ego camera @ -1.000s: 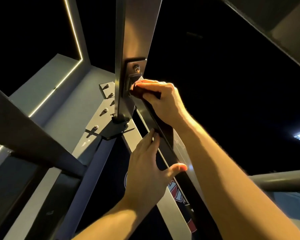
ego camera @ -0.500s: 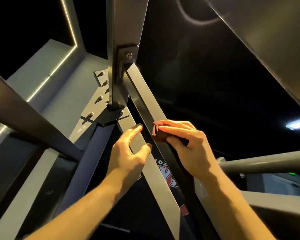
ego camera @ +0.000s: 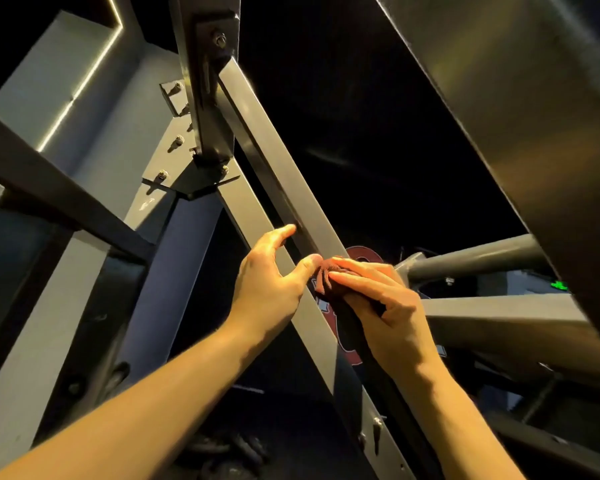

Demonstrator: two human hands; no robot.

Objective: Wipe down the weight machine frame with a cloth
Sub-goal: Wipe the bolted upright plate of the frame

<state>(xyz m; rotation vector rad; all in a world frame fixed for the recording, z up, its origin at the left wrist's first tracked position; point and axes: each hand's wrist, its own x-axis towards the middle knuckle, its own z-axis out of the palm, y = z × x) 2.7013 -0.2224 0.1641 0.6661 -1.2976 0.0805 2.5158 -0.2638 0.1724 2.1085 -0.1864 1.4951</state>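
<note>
Right hand (ego camera: 385, 306) pinches a bunched dark red cloth (ego camera: 328, 277) between thumb and curled fingers and presses it against the right side of a diagonal bar (ego camera: 274, 157) of the frame. Left hand (ego camera: 271, 275) lies on the same bar just left of the cloth, fingers straight and loosely spread, its thumb tip touching or nearly touching the wad. The bar's long axis runs from a bolted bracket (ego camera: 212, 88) at the far upper left down to the near lower right, passing between the two forearms. The cloth sits about midway along it, so bare bar stretches both up toward the bracket and down toward the wearer; any stroke has to follow that slant. The right hand is the one working the cloth, and the left looks to be only steadying.

Most of the cloth is buried under the right fingers, so its size is unclear. The bar's lower end is cut off by the picture's edge. A red logo (ego camera: 364, 256) behind the hands is mostly covered. The dark background swallows much of the frame's far side.
</note>
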